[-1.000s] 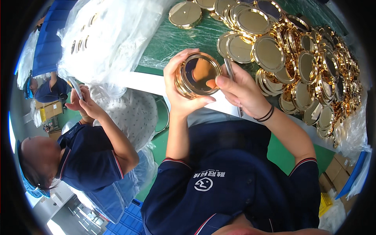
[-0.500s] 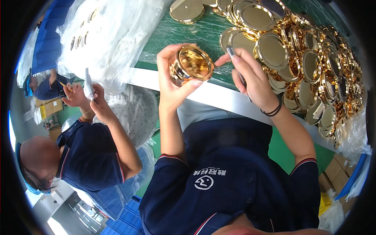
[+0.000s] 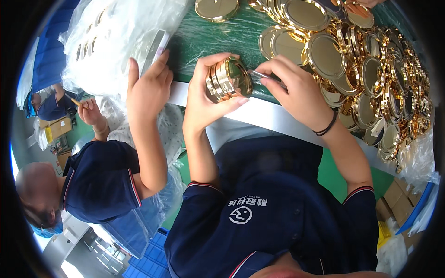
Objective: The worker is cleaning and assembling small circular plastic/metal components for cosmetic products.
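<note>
My left hand (image 3: 204,92) is wrapped round a shiny gold round lid (image 3: 237,76) with banded, stepped sides, its mirror-like face turned to the right. I cannot tell whether it is one piece or several stacked. Between the fingers of my right hand (image 3: 296,88) is a slim grey metal tool (image 3: 271,79). The thin tip points left at the lid's rim; whether it touches is unclear. Both hands are above the near edge of the green table (image 3: 185,46).
A large heap of gold round lids (image 3: 326,55) covers the table's right side, and another lid (image 3: 216,8) lies at the back. Clear plastic sheeting (image 3: 125,32) is at the left. There a co-worker's hand (image 3: 150,88) reaches in with a flat pale piece. Another person's hand (image 3: 368,3) shows top right.
The lid in my left hand has turned so its banded side shows. My right hand has lowered the tool to point at its rim. The co-worker's hand has reached toward the sheeting.
</note>
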A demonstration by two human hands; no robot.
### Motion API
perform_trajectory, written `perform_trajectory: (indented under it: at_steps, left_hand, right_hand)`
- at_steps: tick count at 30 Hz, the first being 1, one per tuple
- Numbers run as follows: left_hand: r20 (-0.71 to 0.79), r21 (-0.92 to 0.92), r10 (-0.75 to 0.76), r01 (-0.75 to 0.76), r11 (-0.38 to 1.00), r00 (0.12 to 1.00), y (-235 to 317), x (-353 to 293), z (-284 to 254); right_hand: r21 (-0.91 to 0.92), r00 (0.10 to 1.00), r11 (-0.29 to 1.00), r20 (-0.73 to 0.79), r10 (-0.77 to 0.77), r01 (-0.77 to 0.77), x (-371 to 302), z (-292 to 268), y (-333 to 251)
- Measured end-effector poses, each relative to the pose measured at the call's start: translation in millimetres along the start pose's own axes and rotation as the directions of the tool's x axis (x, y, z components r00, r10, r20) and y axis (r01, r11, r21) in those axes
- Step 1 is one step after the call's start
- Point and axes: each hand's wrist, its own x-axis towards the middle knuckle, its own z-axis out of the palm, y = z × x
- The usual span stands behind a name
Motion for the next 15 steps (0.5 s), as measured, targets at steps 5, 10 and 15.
perform_trajectory:
  at_steps: [5, 10, 15]
  left_hand:
    - [0.010, 0.027, 0.037, -0.038, 0.999, 0.999, 1, 1, 1]
    - [0.039, 0.061, 0.059, -0.062, 0.996, 0.997, -2, 2, 3]
    - [-0.031, 0.010, 0.144, -0.144, 0.990, 0.989, -8, -2, 7]
  right_hand:
    - [-0.007, 1.000, 1.000, 0.003, -0.010, 0.010, -1, 1, 1]
    - [-0.006, 0.999, 0.999, -0.028, -0.035, 0.035, -1, 2, 2]
    - [-0.096, 0.999, 0.994, 0.014, -0.045, 0.046, -6, 0, 2]
